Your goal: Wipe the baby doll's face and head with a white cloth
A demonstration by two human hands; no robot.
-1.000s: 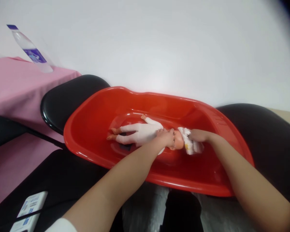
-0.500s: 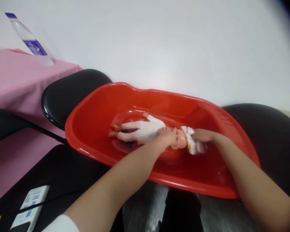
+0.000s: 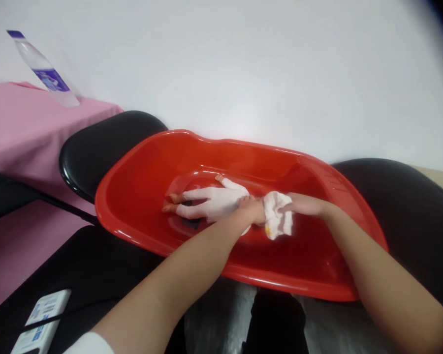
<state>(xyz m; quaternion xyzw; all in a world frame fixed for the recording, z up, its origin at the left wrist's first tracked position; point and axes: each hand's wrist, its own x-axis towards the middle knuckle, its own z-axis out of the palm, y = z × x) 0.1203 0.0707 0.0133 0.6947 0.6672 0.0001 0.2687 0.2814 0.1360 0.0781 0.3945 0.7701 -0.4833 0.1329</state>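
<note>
Both hands (left (image 3: 251, 209), right (image 3: 306, 205)) reach forward, arms extended, fingers curled.

A small doll (image 3: 214, 202) in a white one-piece suit lies on its back along the bottom of the red tub (image 3: 140, 196), bare feet toward the tub's left end and one arm stretched up toward the far wall. Its head, toward the tub's right end, is covered by a crumpled white cloth (image 3: 276, 220) with a small yellow mark at its lower edge. The cloth seems to rest right against the head, though the face is hidden.
</note>
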